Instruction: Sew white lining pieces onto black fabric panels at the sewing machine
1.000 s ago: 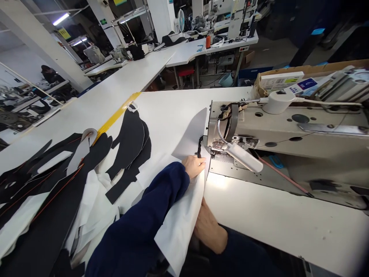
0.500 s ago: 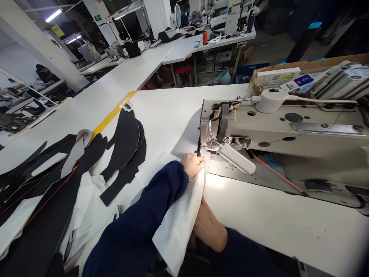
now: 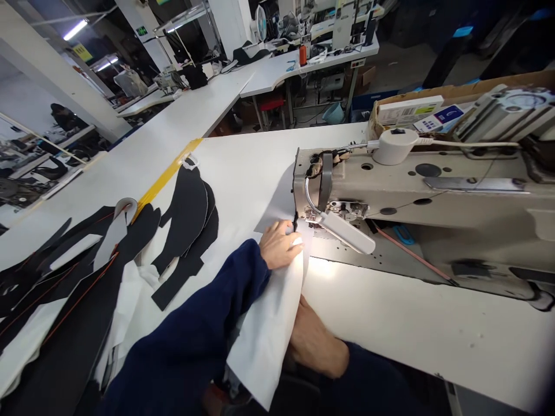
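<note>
A long piece of white fabric (image 3: 271, 346) runs from beside the needle area of a sewing machine (image 3: 333, 190) down over the table's front edge. My left hand (image 3: 280, 245), in a dark blue sleeve, lies on the fabric's upper end with fingers spread, just left of the presser area. Lower down, my right hand (image 3: 318, 341) is at the fabric's right edge. Its fingers go behind the cloth and are hidden, so its grip does not show. A small white lamp (image 3: 347, 232) lights the needle area.
Black cut pieces (image 3: 186, 214) and a heap of dark pieces with orange edging (image 3: 87, 323) lie to the left on the white table (image 3: 243, 167). Yellow tape (image 3: 167, 179) crosses it. A cardboard box (image 3: 375, 118) with small cartons stands behind the machine.
My left hand has shifted slightly left and back from the needle, and its fingers are more spread. My right hand stays about where it was. The view has turned slightly.
</note>
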A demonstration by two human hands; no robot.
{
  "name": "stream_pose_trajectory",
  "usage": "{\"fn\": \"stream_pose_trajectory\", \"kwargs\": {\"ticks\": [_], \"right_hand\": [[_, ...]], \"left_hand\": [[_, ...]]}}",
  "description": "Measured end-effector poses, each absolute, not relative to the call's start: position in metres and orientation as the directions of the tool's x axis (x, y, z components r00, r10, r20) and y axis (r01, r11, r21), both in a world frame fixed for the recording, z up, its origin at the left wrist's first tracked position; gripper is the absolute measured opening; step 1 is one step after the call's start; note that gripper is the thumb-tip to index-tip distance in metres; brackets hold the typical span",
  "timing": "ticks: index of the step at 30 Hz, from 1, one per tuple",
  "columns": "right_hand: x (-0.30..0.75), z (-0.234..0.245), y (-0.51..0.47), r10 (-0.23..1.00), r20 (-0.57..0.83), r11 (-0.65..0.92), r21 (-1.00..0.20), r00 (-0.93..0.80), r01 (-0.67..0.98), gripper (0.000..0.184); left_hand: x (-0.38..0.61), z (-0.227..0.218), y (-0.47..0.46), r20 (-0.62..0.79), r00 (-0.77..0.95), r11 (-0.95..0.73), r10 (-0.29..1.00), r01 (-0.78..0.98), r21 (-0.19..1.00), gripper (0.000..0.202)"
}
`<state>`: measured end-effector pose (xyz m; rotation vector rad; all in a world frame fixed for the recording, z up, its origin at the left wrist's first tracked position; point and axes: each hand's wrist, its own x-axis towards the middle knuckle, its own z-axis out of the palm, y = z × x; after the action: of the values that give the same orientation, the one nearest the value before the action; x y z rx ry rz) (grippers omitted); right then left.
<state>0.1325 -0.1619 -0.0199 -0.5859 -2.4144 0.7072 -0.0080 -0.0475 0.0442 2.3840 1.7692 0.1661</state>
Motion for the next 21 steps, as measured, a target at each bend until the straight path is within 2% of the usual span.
{"fn": "stream_pose_trajectory", "kwargs": {"ticks": [2,4,5,7,9,12,15,18,21], "right_hand": [[0.136,-0.011,-0.173,0.61,0.319,0.57,-0.813,-0.725,0.122,0.039],[0.136,-0.005,-0.188,0.704,0.162,0.199,-0.98,-0.691,-0.027,0.037],[0.134,-0.004,-0.196,0.724,0.063,-0.018,-0.994,-0.687,-0.111,0.036],[0.127,-0.005,-0.213,0.7,-0.086,-0.389,-0.878,-0.709,-0.278,0.034],[0.12,-0.01,-0.228,0.664,-0.137,-0.589,-0.701,-0.735,-0.402,0.036],[0.116,-0.017,-0.24,0.626,-0.178,-0.71,-0.532,-0.76,-0.461,0.033],[0.119,-0.02,-0.241,0.591,-0.21,-0.76,-0.468,-0.779,-0.45,0.031],[0.12,-0.024,-0.238,0.592,-0.227,-0.76,-0.475,-0.773,-0.443,0.036],[0.117,-0.035,-0.239,0.614,-0.234,-0.722,-0.553,-0.754,-0.417,0.036]], "left_hand": [[-0.009,0.06,-0.064,-0.057,0.304,-0.29,0.951,0.942,0.171,0.043],[-0.011,0.069,-0.079,-0.178,0.317,-0.282,0.932,0.939,0.198,0.057],[-0.012,0.07,-0.085,-0.243,0.327,-0.276,0.913,0.935,0.221,0.063],[-0.014,0.065,-0.095,-0.34,0.353,-0.271,0.872,0.925,0.266,0.067],[-0.016,0.054,-0.101,-0.373,0.37,-0.271,0.85,0.917,0.293,0.066],[-0.017,0.038,-0.105,-0.336,0.377,-0.269,0.863,0.906,0.326,0.061],[-0.017,0.028,-0.106,-0.261,0.39,-0.272,0.883,0.878,0.393,0.053],[-0.014,0.022,-0.108,-0.172,0.376,-0.256,0.911,0.841,0.477,0.048],[-0.013,0.015,-0.111,-0.086,0.343,-0.245,0.936,0.805,0.54,0.046]]}}
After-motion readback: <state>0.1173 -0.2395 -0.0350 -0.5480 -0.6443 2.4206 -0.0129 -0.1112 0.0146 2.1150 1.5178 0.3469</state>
